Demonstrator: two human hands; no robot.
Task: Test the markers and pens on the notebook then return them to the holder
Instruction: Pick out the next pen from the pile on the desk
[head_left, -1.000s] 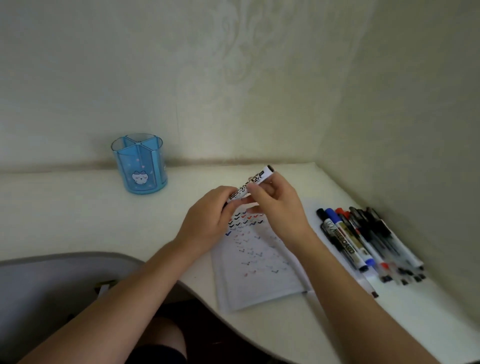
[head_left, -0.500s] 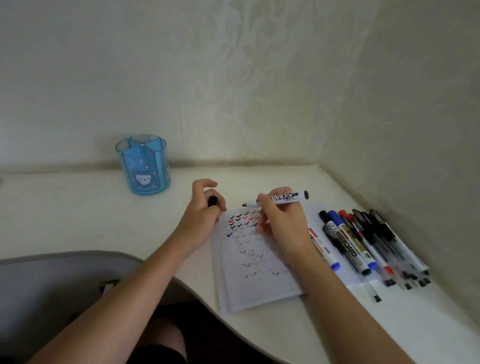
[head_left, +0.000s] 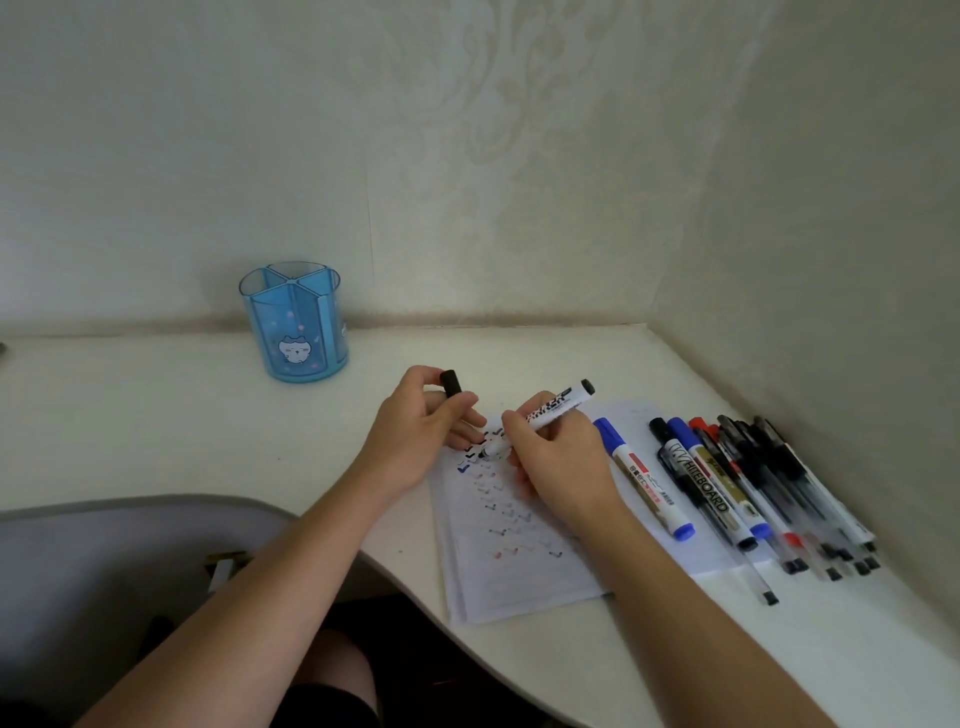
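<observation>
The right hand (head_left: 558, 457) pinches the marker (head_left: 540, 415) in its fingers, tip down on the notebook (head_left: 519, 561) at the far left of the page, barrel slanting up and right. Just left, touching the page, the left hand (head_left: 421, 436) pinches the cap (head_left: 451, 383), nearer the holder (head_left: 293, 322) standing far left on the counter (head_left: 156, 415).
</observation>
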